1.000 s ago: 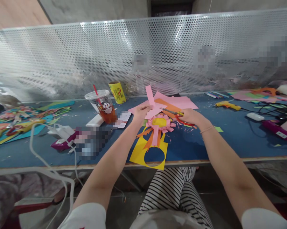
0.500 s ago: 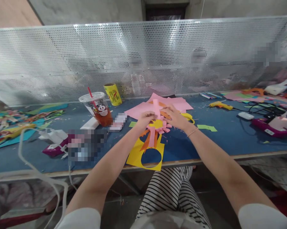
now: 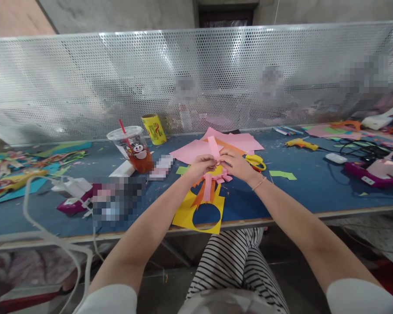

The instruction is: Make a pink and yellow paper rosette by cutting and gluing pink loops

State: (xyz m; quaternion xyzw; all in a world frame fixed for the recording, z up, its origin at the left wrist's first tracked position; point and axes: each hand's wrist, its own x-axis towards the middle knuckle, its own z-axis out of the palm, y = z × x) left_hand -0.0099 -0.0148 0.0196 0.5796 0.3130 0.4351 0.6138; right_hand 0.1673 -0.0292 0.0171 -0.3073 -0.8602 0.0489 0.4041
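Observation:
A paper rosette (image 3: 221, 176) with pink loops, a yellow centre and orange and pink tails lies at the middle of the table. My left hand (image 3: 202, 167) and my right hand (image 3: 233, 165) meet over its upper part. Both have their fingertips closed on a pink paper strip (image 3: 213, 147), which sticks up between them. Yellow paper (image 3: 180, 213) with a round hole lies under the tails and overhangs the table's front edge. Behind my hands are pink sheets (image 3: 190, 150) and an orange piece. Yellow-handled scissors (image 3: 255, 162) rest beside my right hand.
Left of my hands stand a drink cup (image 3: 139, 152) with a red straw and a yellow roll (image 3: 154, 130). A yellow glue gun (image 3: 301, 144), cables and a purple power strip (image 3: 369, 174) lie right. A perforated metal screen (image 3: 124, 83) bounds the back.
My right hand has moved left and slightly down, so its fingertips now meet my left hand's at the pink strip. The scissors show more fully.

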